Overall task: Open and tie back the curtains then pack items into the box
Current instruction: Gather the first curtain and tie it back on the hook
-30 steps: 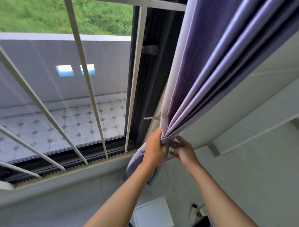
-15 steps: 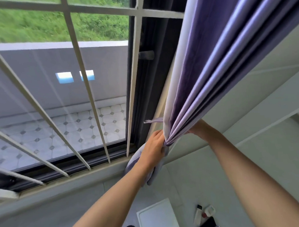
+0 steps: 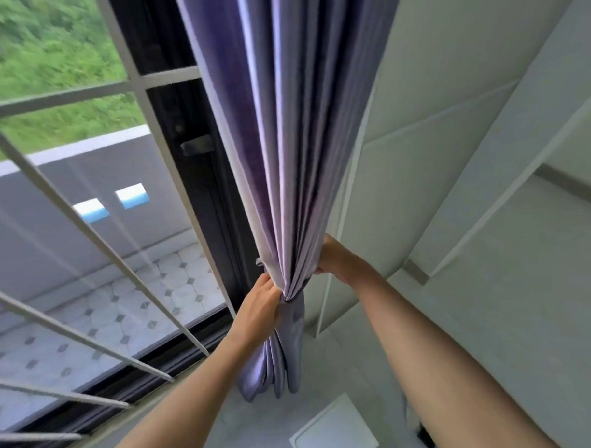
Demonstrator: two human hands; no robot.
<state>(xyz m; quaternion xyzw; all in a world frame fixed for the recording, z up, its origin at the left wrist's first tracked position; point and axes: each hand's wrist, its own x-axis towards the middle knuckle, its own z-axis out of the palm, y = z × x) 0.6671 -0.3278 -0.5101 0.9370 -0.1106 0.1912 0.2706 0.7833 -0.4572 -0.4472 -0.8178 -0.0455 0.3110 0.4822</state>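
Curtain (image 3: pixel 284 156) now upright, more tightly bunched.

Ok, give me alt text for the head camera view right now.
Two bare hands gather a purple curtain into a bunch beside a barred window: the left hand grips the bunch, the right hand reaches behind it. A white box lies on the floor below.

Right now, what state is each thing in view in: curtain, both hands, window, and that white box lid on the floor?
Purple pleated fabric curtain: gathered into a bunch, not yet tied.
Left hand: grips the gathered waist.
Right hand: reaches behind the bunch, fingers hidden.
Dark-framed window: uncovered.
White square lid: flat on the floor.
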